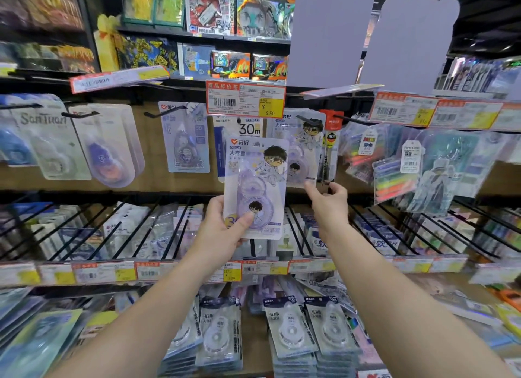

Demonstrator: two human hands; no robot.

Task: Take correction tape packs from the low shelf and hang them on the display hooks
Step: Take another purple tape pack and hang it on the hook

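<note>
Head-worn view, close, facing store shelves (pixel 169 270)

Up on the far top shelf I see boxed toys (pixel 210 9) in bright packaging, with two blank lilac cards (pixel 331 36) standing to their right. A red and yellow price tag (pixel 245 99) hangs in front of me, marked 5.50. Off to my right, packs of neon highlighters (pixel 393 180) dangle near a tilted row of price labels (pixel 439 113).
</note>
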